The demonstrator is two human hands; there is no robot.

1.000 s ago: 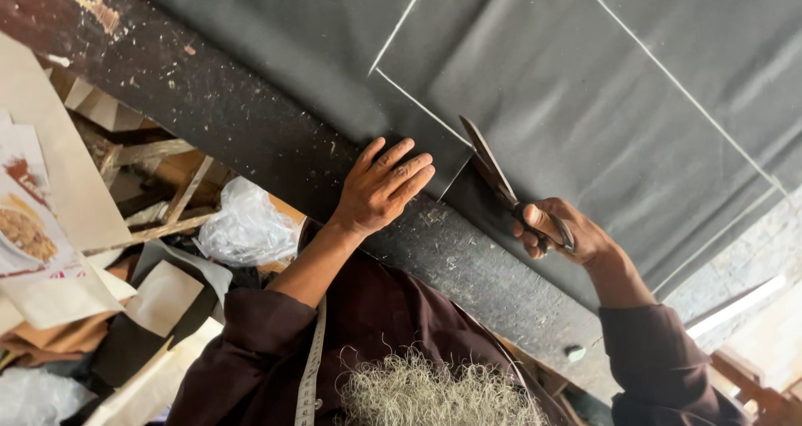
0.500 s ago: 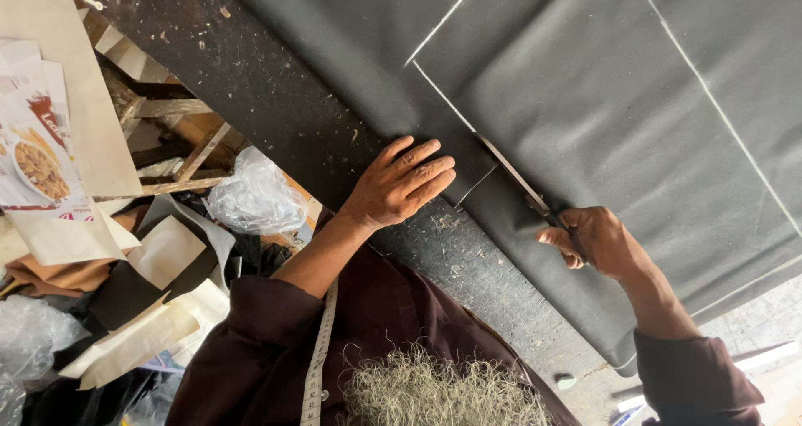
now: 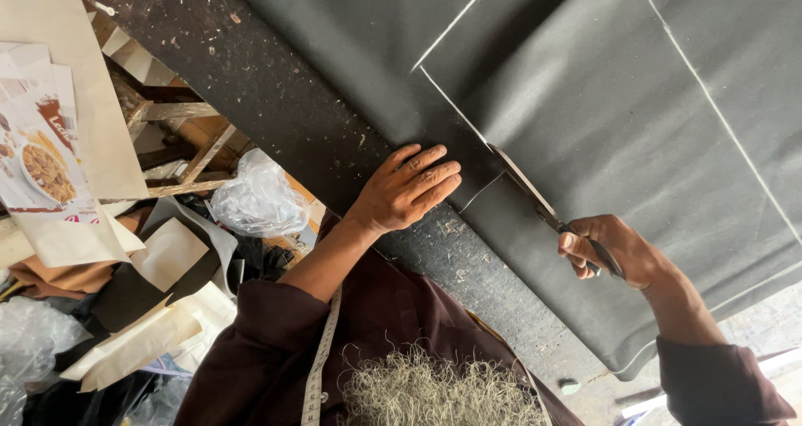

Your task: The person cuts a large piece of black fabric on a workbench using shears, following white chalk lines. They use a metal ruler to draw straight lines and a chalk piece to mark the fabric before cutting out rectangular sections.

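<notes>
A large sheet of dark grey cloth [image 3: 601, 100] marked with white chalk lines lies over a worn black table [image 3: 276, 92]. My left hand [image 3: 409, 188] rests flat with fingers spread on the cloth's near edge, where it meets the table. My right hand [image 3: 606, 251] grips the handles of a pair of scissors [image 3: 535, 196]. The blades point up-left along a chalk line, with their tips in the cloth just right of my left fingers.
A measuring tape [image 3: 322, 359] hangs around my neck. Left of the table lie a crumpled clear plastic bag [image 3: 259, 196], paper and card pieces [image 3: 75, 142], a printed food carton [image 3: 38, 154], wooden slats [image 3: 188, 142] and cloth scraps.
The view has shifted so the cloth fills more of the picture. My right hand and the scissors have moved forward along the chalk line; my left hand stays pressed on the cloth's edge.
</notes>
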